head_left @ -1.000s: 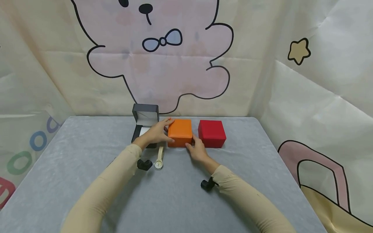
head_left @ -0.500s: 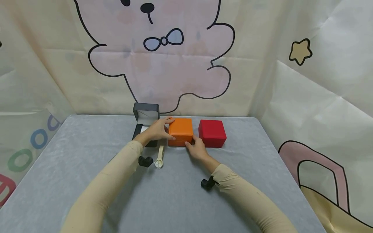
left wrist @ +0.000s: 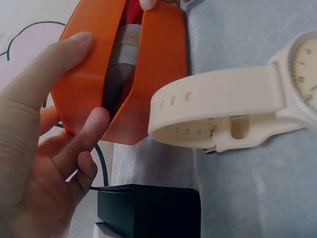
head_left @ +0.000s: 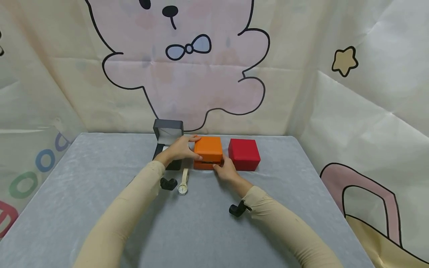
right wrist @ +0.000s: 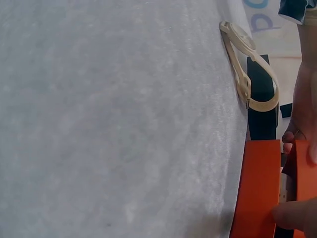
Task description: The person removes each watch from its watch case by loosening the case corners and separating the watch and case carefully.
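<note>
Orange hinged box [head_left: 208, 152]: centre of the head view, on the grey table [head_left: 100, 178], between an open black box [head_left: 167, 143] at its left and a closed red box [head_left: 244, 153] at its right. Lid parted from base by a narrow dark gap; a pale cushion shows inside in the left wrist view.

Left hand [head_left: 179, 149]: fingers curled round the box's left edge, thumb on the front lip, fingertips on the lid. Holds the lid side.

Right hand [head_left: 226, 171]: fingers at the lower right front corner of the box, thumb pressed on the base in the right wrist view. Steadies the lower half.

Cream wristwatch [head_left: 183, 182]: lies loose on the table just below the black box, strap buckled in a loop, untouched by either hand.

Progress, as judged: opening of the orange box is barely begun; the lid is only cracked and has most of its swing left. Black box stands fully open with its white insert showing. Red box remains shut. Watch sits outside every box.
</note>
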The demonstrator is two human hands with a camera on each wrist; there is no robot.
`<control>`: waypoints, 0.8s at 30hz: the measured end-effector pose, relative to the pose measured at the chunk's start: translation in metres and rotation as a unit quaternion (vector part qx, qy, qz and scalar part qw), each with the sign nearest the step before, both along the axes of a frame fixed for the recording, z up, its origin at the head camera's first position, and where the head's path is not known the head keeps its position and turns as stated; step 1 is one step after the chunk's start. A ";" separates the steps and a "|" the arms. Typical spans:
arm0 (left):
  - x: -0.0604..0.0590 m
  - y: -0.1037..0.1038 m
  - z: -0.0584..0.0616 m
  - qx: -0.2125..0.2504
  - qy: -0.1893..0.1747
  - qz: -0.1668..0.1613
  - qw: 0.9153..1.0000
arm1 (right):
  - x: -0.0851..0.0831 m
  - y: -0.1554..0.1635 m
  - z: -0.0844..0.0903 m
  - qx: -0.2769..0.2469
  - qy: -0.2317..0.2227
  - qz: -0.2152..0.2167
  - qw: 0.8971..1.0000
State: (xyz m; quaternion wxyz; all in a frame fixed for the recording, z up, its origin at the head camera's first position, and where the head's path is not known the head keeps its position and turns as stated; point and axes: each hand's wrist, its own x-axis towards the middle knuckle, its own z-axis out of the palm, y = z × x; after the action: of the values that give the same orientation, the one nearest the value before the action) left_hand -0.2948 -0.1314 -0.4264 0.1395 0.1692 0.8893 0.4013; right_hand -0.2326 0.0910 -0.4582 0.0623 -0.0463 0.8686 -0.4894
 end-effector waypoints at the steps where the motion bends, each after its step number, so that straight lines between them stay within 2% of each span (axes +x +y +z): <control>1: 0.000 -0.001 0.000 0.008 -0.005 0.002 1.000 | 0.000 -0.001 0.000 0.002 -0.006 -0.002 1.000; 10: -0.001 -0.004 -0.008 0.075 -0.048 0.035 0.995 | 0.001 -0.002 0.003 0.006 -0.052 -0.022 0.998; 24: -0.007 0.003 -0.014 0.129 -0.059 0.090 0.986 | -0.002 -0.003 0.002 0.000 -0.058 -0.011 0.998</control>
State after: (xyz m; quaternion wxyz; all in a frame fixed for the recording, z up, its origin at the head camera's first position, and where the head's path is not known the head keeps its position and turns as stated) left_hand -0.3017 -0.1286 -0.4407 0.1318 0.0815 0.8319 0.5329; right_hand -0.2350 0.0880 -0.4557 0.1076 -0.0085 0.8639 -0.4920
